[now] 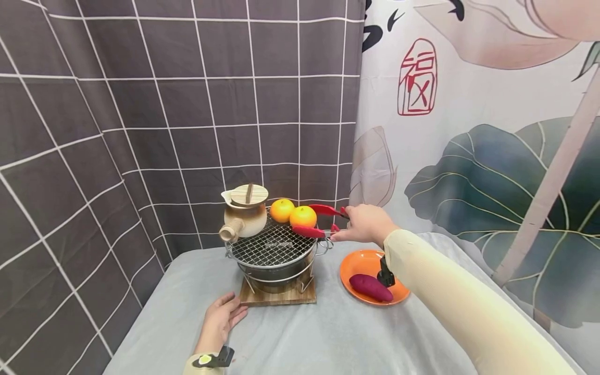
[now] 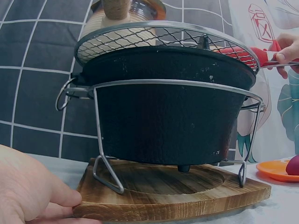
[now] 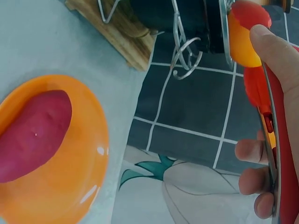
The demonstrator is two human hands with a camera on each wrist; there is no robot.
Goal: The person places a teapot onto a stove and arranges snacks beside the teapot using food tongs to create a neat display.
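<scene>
My right hand (image 1: 367, 224) grips red-tipped tongs (image 1: 305, 231) at the right side of a small grill. The tips of the tongs lie on either side of an orange (image 1: 303, 216) on the wire grate (image 1: 269, 247). Behind it, to the left, is a second orange (image 1: 282, 209). Low at the front left, my left hand (image 1: 224, 319) touches the corner of the wooden board (image 1: 278, 298) with its fingers extended. On that board stands the black grill bowl (image 2: 163, 112) in a wire stand.
A ribbed clay teapot (image 1: 250, 221) with a wooden lid and side handle sits at the grate's left. Right of the grill, an orange plate (image 1: 348, 265) holds a purple sweet potato (image 1: 371, 287). Grey cloth (image 1: 187, 281) covers the table, with curtains behind.
</scene>
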